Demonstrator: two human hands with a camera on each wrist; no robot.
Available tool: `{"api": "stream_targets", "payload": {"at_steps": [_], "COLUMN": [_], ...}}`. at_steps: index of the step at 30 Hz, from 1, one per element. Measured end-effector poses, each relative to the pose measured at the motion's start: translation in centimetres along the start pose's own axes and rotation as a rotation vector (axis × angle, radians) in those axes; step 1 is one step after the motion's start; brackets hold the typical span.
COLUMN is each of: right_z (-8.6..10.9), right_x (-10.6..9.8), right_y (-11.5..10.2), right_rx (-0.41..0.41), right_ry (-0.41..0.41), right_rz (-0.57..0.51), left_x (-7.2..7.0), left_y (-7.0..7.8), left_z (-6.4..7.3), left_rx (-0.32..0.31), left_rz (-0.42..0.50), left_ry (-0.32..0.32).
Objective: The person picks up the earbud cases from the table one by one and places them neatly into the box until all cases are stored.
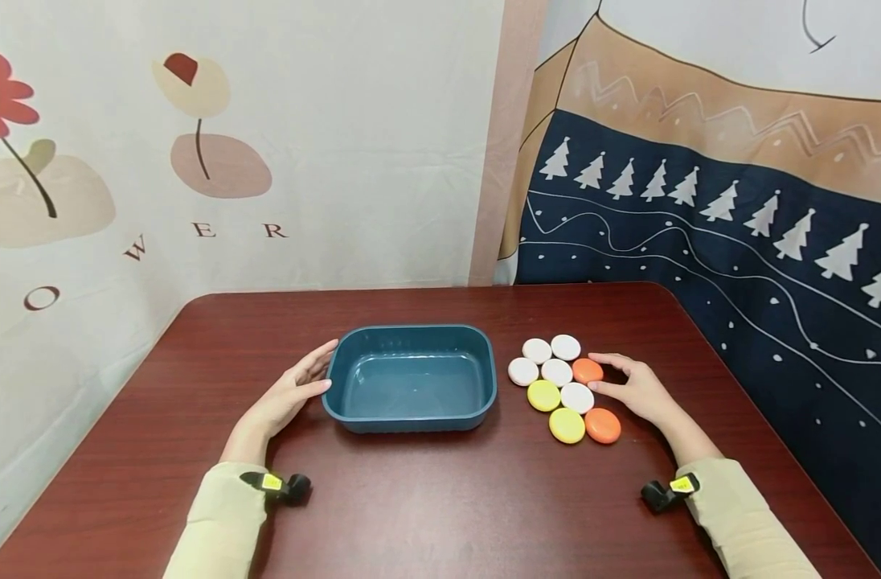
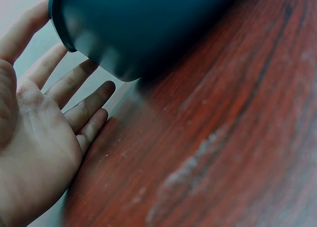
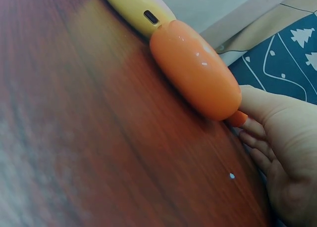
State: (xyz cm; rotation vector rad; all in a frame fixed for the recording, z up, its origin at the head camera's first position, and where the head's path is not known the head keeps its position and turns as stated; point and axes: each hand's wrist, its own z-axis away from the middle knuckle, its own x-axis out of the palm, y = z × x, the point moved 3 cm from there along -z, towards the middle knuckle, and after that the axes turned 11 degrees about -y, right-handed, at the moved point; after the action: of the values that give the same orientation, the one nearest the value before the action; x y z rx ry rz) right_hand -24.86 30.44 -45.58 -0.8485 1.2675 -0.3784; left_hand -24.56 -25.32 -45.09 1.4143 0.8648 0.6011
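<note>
My left hand (image 1: 287,394) is at the left side of a dark teal rectangular tub (image 1: 411,424), thumb at its rim and the fingers extended along the outside. In the left wrist view the fingers (image 2: 81,86) are spread and fairly straight beside the tub wall (image 2: 133,29). My right hand (image 1: 637,388) has thumb and index finger on opposite edges of the farther orange round disc (image 1: 588,371), pinching it on the table. From the right wrist, the nearer orange disc (image 3: 195,68) largely hides the pinched one.
Beside the pinched disc lie several white discs (image 1: 556,373), two yellow discs (image 1: 567,426) and the nearer orange one, close together right of the tub. One yellow disc (image 3: 138,9) shows a small dark slot on its side. Printed cloths hang behind the reddish-brown table (image 1: 440,507).
</note>
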Motion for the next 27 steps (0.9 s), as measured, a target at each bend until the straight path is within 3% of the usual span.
{"api": "stream_targets", "payload": {"at_steps": [20, 27], "right_z": [0.15, 0.3], "right_x": [0.05, -0.09], "right_y": [-0.31, -0.61], "right_rx": [-0.014, -0.03], "right_ry": [0.048, 0.065], "right_rz": [0.028, -0.012], "left_x": [-0.11, -0.04], "left_y": [-0.08, 0.09], "left_z": [0.17, 0.19], "left_rx": [-0.001, 0.018], "left_rz": [0.008, 0.007], "left_ry": [-0.012, -0.013]}}
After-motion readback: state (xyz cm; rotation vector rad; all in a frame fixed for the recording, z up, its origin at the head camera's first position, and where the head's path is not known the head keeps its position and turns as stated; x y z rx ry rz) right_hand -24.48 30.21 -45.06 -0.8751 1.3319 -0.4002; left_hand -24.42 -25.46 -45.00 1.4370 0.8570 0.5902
